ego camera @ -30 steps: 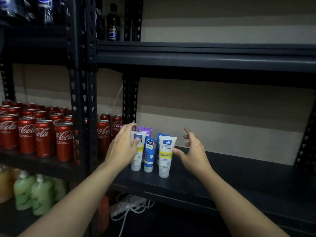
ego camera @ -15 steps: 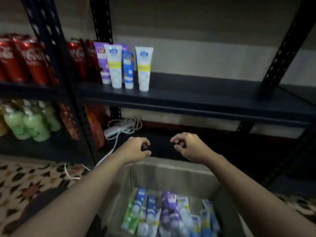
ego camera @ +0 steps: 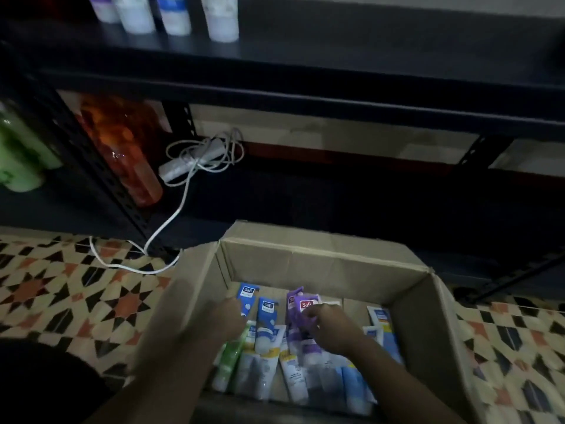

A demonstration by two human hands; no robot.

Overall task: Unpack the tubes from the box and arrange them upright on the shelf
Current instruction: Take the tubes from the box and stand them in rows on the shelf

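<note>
One purple tube (ego camera: 294, 310) is pinched by the right hand (ego camera: 331, 330), inside the box (ego camera: 321, 266).

The floor (ego camera: 61, 301) is tiled in a star-and-diamond pattern of cream, orange and black, and the near box (ego camera: 321, 267) is plain brown cardboard. Inside it lie a blue tube (ego camera: 266, 319), a purple tube (ego camera: 295, 304) with a red-and-white label, a green tube (ego camera: 229, 359) at the left and white tubes (ego camera: 290, 368) banded in yellow. The far shelf (ego camera: 367, 56) is black, with a white cable (ego camera: 171, 215), an orange bottle (ego camera: 128, 154) and green bottles (ego camera: 18, 160) at the far left.
</note>
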